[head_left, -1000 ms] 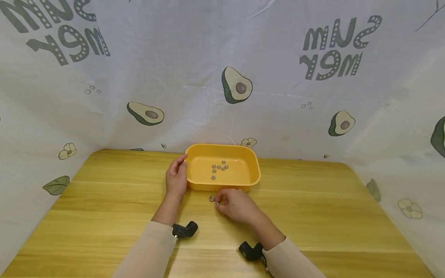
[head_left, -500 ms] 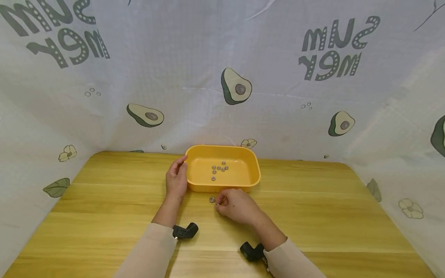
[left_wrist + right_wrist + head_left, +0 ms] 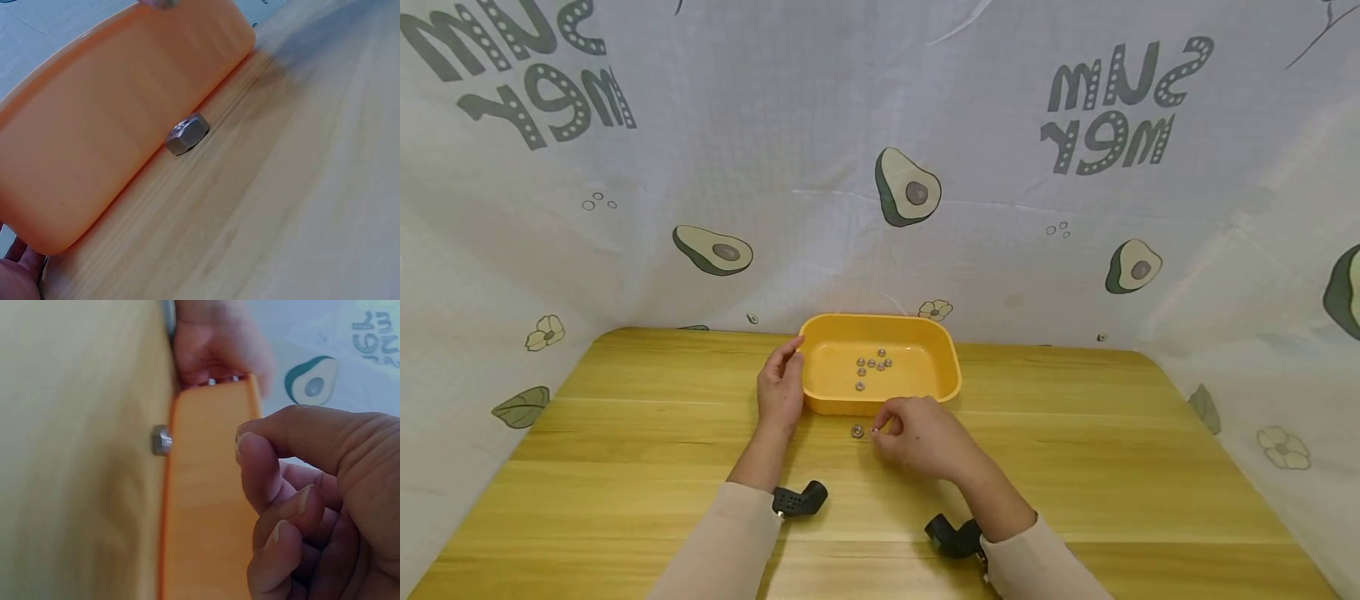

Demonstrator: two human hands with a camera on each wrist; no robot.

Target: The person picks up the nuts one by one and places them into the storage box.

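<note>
In the head view my right hand [image 3: 921, 437] pinches a small metal nut [image 3: 874, 431] between thumb and index finger, just in front of the yellow tray [image 3: 880, 406]. Only a sliver of that nut shows in the right wrist view; the fingertips cover the rest. Another hex nut [image 3: 857, 431] lies flat on the table by the tray's front wall, standing out clearly in the left wrist view. My left hand [image 3: 780, 392] rests against the tray's left end, its fingers touching the side near the rim. Several nuts [image 3: 871, 363] lie on the tray floor.
The wooden table [image 3: 625, 467] runs back to a white curtain [image 3: 805, 150] printed with avocados and lettering. Dark cameras sit on both wrists, the left one [image 3: 801, 498] and the right one [image 3: 953, 536], close above the tabletop.
My right hand has risen slightly and moved a little right, away from the nut on the table, with the pinched nut. The left hand and tray stay in place.
</note>
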